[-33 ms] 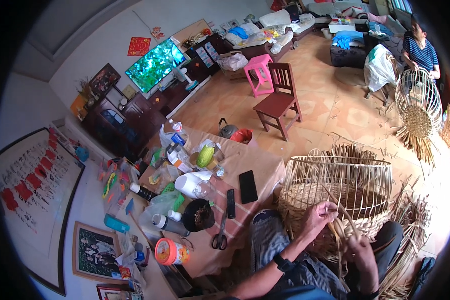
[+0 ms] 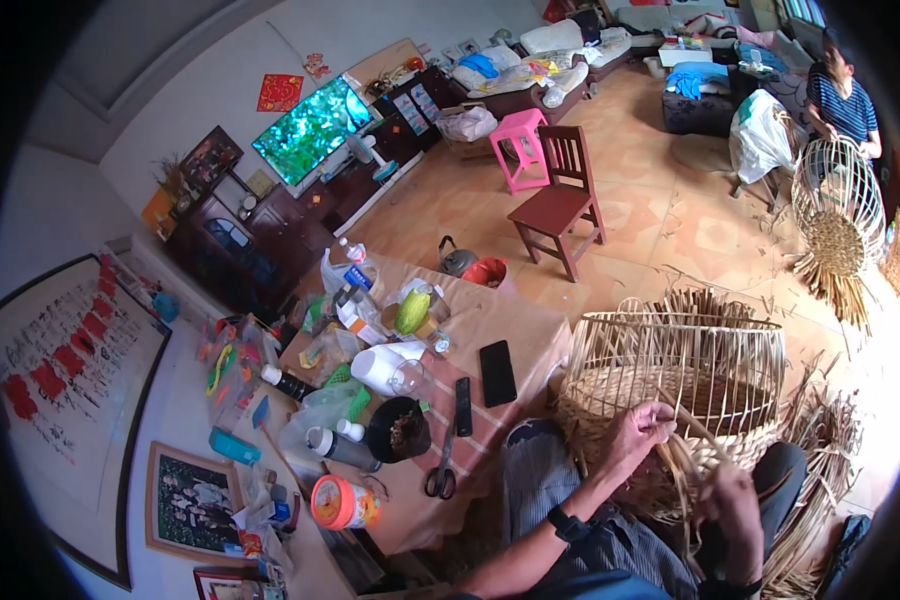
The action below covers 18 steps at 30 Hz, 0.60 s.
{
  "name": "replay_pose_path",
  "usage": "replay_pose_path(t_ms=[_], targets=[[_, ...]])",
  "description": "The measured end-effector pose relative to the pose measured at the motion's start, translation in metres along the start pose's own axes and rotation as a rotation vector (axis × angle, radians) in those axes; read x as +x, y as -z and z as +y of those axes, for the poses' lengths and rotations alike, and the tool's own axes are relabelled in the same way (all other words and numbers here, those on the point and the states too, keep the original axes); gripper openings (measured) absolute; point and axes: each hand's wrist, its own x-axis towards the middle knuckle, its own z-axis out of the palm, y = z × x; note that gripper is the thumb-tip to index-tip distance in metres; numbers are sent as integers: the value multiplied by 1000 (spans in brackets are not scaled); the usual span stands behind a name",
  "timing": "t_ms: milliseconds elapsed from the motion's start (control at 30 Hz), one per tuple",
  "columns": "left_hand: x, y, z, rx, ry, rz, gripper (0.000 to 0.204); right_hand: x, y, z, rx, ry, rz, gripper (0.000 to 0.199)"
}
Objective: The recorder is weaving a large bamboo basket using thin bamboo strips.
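A half-woven basket (image 2: 595, 418) stands at my knees, its lower wall braided from straw-coloured plant strips and bare upright ribs rising to a rim hoop. Against its near side, my left hand (image 2: 638, 438), a dark watch on the wrist, is closed in a pinch on a weaving strip. That flat strip (image 2: 707, 436) bows from there down towards my right hand (image 2: 732, 508), which is a little blurred and closed around it over my lap. More loose strips hang between the two hands. The fingertips of my right hand are partly hidden.
Left of me is a cluttered table (image 2: 490, 310) with scissors (image 2: 441, 470), a phone (image 2: 498, 372), a remote (image 2: 462, 407) and bottles. Dry strips (image 2: 825, 450) lie heaped right of the basket. A wooden chair (image 2: 555, 205) stands beyond; another person (image 2: 843, 105) holds a second basket (image 2: 836, 225).
My right hand has shifted slightly to the right, and the strip between the hands has swung with it. My left hand stays in place at the basket.
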Motion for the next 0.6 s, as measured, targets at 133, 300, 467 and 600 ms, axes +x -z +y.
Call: replay_pose_path(t_ms=[133,300,467,600], targets=[[-7,0,21,497,-86,-12,21,10,57,13,218,309,156,42],[-15,1,8,883,-397,13,25,-6,107,36,255,405,188,35],[-22,6,28,1098,-713,-6,34,-31,130,28,488,273,386,28],[-34,17,61,1115,-639,74,30,-56,131,13,313,138,269,44]])
